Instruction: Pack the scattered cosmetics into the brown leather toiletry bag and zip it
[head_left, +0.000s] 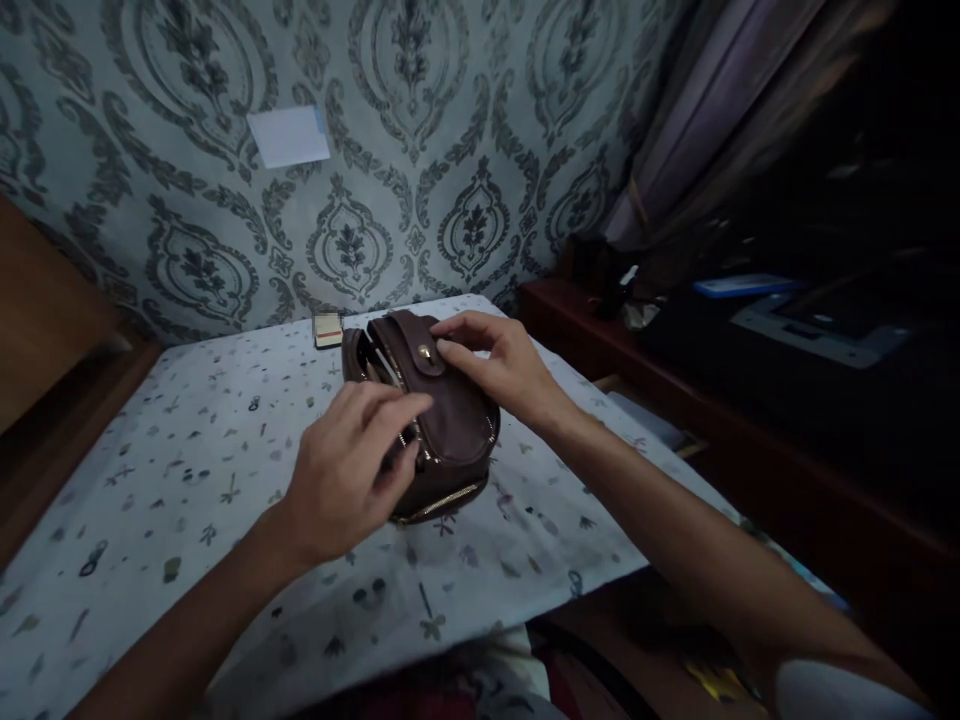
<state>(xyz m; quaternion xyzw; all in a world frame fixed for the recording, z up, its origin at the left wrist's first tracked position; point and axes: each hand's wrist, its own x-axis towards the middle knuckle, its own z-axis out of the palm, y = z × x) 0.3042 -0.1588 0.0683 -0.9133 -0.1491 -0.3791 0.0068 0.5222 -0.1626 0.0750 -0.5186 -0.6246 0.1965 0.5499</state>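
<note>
A small dark brown leather bag (457,415) with gold-coloured zips lies on the patterned cloth. Its flap strap carries a gold clasp (426,353). Along the left side of the bag a zipped opening gapes; what is inside is too dark to make out. My right hand (499,360) grips the bag's upper part beside the clasp with thumb and forefinger. Close over the open zip is my left hand (356,465), thumb and forefinger apart, nothing visible between them. Its other fingers are partly hidden behind the forefinger.
White printed cloth (225,520) covers the surface under the bag. A small box (328,330) stands just behind the bag, near the patterned wall. Dark red furniture (667,370) runs along the right, with a blue object (746,287) above it. Brown wood (52,310) borders the left.
</note>
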